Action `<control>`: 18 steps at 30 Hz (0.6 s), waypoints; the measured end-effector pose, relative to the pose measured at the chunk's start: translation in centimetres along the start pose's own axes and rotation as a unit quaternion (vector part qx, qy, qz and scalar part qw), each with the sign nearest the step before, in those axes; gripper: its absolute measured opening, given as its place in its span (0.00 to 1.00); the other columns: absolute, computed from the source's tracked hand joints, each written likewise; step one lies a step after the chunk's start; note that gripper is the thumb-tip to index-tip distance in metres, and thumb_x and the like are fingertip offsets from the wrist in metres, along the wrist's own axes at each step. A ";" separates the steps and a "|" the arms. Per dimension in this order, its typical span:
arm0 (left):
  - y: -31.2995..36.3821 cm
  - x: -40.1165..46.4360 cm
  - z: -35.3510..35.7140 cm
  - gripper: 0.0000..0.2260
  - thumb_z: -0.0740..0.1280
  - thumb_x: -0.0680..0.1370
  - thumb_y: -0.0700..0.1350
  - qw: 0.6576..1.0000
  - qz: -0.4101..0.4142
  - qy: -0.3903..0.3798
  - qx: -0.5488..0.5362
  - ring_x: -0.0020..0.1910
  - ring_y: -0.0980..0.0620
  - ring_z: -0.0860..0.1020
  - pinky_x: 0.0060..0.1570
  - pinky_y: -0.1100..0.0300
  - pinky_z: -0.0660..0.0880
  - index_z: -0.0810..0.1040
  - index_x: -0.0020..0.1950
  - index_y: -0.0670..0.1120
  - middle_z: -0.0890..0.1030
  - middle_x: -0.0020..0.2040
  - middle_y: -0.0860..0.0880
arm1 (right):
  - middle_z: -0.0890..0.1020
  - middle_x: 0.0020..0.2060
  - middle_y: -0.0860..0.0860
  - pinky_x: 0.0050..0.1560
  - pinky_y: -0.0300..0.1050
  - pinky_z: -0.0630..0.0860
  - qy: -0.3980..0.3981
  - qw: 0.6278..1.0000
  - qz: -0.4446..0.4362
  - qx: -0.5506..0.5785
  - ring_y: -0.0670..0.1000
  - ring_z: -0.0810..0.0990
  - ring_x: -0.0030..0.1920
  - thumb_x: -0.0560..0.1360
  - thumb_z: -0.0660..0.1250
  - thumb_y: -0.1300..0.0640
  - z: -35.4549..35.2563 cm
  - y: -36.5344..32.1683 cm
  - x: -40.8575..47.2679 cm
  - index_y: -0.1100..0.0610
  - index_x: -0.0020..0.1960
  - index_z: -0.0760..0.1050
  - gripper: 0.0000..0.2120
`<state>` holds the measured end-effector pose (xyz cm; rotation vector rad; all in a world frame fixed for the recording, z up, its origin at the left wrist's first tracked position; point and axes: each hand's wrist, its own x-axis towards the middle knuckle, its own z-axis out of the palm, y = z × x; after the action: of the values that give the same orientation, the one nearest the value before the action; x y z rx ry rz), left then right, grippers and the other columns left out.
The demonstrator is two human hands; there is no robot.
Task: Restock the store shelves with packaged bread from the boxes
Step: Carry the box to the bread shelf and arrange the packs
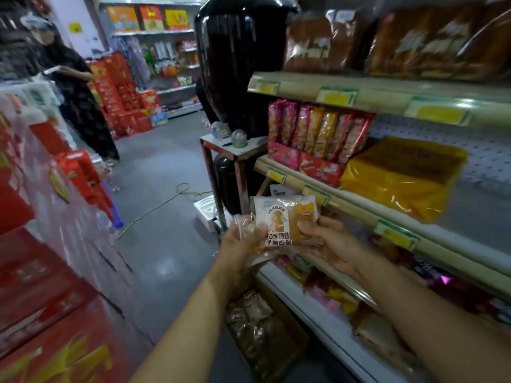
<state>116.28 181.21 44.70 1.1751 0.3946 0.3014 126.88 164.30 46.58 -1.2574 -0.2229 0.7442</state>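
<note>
Both hands, left (243, 244) & right (329, 244), round bread pkt (282, 225) w/ "手撕面包"

Both my forearms are bare all the way to the frame's bottom edge, with no sleeve, cuff or glove showing on either. My left hand (243, 244) wears no ring, watch or band at the wrist, and my right hand (329, 241) is just as plain. My fingernails are short and unpainted.
</note>
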 end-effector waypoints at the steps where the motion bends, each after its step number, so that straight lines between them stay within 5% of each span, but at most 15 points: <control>1: 0.7 -0.4 1.0 0.17 0.70 0.76 0.37 1.000 0.001 -0.012 -0.001 0.47 0.42 0.85 0.39 0.53 0.82 0.72 0.63 0.39 0.84 0.54 0.38 | 0.86 0.46 0.60 0.37 0.47 0.82 0.008 1.000 -0.009 -0.004 0.56 0.86 0.44 0.70 0.71 0.65 -0.5 -1.0 -1.1 0.63 0.56 0.78 0.14; 6: 3.5 -2.0 6.7 0.16 0.71 0.76 0.37 0.998 0.018 -0.055 0.029 0.48 0.43 0.84 0.46 0.42 0.82 0.74 0.63 0.41 0.83 0.56 0.40 | 0.85 0.48 0.60 0.46 0.54 0.82 0.057 0.996 -0.062 -0.023 0.58 0.85 0.46 0.64 0.74 0.60 -2.8 -5.5 -6.1 0.63 0.57 0.78 0.22; 10: 4.9 -2.9 11.0 0.14 0.71 0.76 0.37 0.994 0.053 -0.072 0.064 0.46 0.45 0.85 0.47 0.44 0.82 0.77 0.60 0.45 0.84 0.53 0.42 | 0.85 0.49 0.59 0.53 0.57 0.80 0.074 0.991 -0.099 -0.046 0.60 0.85 0.49 0.61 0.76 0.60 -5.0 -8.5 -9.4 0.61 0.56 0.79 0.23; 15: 5.4 -4.2 16.5 0.14 0.73 0.75 0.38 0.990 0.073 -0.098 0.067 0.47 0.47 0.85 0.38 0.51 0.82 0.78 0.59 0.47 0.85 0.52 0.45 | 0.86 0.49 0.56 0.45 0.48 0.79 0.123 0.977 -0.144 -0.097 0.57 0.84 0.48 0.67 0.77 0.63 -8.7 -11.6 -13.1 0.59 0.53 0.80 0.16; 18: 5.3 -5.1 20.6 0.16 0.73 0.75 0.40 0.986 0.077 -0.124 0.086 0.53 0.46 0.84 0.47 0.42 0.82 0.77 0.62 0.47 0.84 0.57 0.44 | 0.86 0.48 0.55 0.47 0.49 0.77 0.143 0.968 -0.164 -0.126 0.56 0.84 0.47 0.67 0.77 0.63 -11.8 -13.8 -15.8 0.59 0.53 0.81 0.15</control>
<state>120.89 163.87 57.19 1.3982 0.1126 0.2537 126.67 143.78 59.16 -1.5054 -0.2864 0.2499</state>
